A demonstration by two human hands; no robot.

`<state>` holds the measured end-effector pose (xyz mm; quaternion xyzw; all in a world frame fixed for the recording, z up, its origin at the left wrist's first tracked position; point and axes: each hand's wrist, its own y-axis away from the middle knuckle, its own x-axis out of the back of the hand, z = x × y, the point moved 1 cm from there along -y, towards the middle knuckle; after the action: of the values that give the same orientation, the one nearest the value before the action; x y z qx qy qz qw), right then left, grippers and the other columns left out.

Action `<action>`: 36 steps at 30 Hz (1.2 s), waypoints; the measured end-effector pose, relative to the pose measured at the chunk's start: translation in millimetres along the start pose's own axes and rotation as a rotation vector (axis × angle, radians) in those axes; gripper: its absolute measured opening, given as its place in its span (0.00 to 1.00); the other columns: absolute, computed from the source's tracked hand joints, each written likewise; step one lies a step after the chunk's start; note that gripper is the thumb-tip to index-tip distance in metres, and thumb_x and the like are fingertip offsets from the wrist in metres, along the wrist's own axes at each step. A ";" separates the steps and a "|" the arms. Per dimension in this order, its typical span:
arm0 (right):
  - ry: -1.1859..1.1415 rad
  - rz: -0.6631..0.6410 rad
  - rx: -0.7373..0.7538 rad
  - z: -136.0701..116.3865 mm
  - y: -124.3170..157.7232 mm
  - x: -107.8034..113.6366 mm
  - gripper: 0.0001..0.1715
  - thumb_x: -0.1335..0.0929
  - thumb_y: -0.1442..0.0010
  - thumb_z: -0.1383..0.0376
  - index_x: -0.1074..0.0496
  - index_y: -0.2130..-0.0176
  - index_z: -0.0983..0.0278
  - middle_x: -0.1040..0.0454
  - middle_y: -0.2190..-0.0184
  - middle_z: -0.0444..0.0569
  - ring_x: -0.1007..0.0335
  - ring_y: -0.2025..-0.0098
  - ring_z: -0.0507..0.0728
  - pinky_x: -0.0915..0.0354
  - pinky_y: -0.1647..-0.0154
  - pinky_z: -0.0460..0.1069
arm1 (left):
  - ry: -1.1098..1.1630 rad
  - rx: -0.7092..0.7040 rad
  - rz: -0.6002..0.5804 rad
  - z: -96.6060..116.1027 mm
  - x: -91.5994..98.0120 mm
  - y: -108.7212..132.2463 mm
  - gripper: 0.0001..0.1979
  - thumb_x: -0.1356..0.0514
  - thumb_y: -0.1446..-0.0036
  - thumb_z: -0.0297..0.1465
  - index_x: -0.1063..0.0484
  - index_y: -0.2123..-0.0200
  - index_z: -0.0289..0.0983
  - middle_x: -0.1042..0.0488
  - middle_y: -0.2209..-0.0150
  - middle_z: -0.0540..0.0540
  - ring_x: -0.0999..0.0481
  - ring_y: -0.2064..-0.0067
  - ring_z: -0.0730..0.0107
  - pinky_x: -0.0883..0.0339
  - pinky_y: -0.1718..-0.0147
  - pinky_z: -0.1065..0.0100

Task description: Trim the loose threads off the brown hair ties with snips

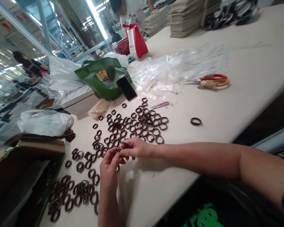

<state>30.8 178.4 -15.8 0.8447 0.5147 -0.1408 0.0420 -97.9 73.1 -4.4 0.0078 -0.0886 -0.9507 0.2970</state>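
My left hand [110,163] and my right hand [136,148] meet above the near side of the table, fingertips pinched close together. Between the right fingers a dark brown ring [126,144] shows edge-on. A small dark part also pokes out at the left fingertips, perhaps of the same ring or another; its shape is mostly hidden. Many similar brown rings [150,137] lie spread just beyond the hands. Another heap of rings [84,190] sits to the left of my left forearm. One ring [195,121] lies apart on the right.
Pink thread snips [160,105], a black phone [126,88] and a green bag [101,77] are behind the rings. Red-and-yellow-handled scissors [214,81] lie near clear plastic bags [163,71]. An open cardboard box [30,151] stands left. A red-and-white bag [136,41] and stacked sheets [186,17] stand farther back; people are beyond.
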 end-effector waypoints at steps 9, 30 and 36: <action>-0.287 -0.006 -0.188 -0.1 -6.3 3.7 0.24 0.26 0.45 0.49 0.32 0.70 0.67 0.29 0.75 0.43 0.35 0.76 0.47 0.37 0.80 0.42 | 0.371 0.284 -0.084 3.2 -4.1 6.1 0.21 0.22 0.68 0.36 0.27 0.73 0.34 0.32 0.78 0.55 0.43 0.80 0.86 0.43 0.81 0.80; 1.211 0.217 0.285 -24.4 -3.0 23.0 0.16 0.33 0.34 0.55 0.29 0.65 0.65 0.25 0.69 0.46 0.35 0.70 0.51 0.51 0.71 0.47 | 0.448 0.166 0.283 -3.4 5.3 -1.1 0.26 0.20 0.79 0.35 0.27 0.74 0.36 0.21 0.70 0.50 0.20 0.67 0.72 0.24 0.64 0.72; 1.387 0.139 0.338 -19.1 -2.2 20.9 0.21 0.36 0.32 0.51 0.28 0.66 0.66 0.25 0.70 0.47 0.33 0.70 0.52 0.54 0.73 0.48 | 0.498 0.176 0.260 -7.2 10.0 -3.2 0.22 0.21 0.72 0.34 0.26 0.73 0.35 0.22 0.71 0.51 0.22 0.68 0.75 0.25 0.66 0.76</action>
<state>41.6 201.5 -3.2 0.7653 0.3391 0.3536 -0.4175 -107.4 68.8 -11.6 0.2550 -0.0954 -0.8622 0.4271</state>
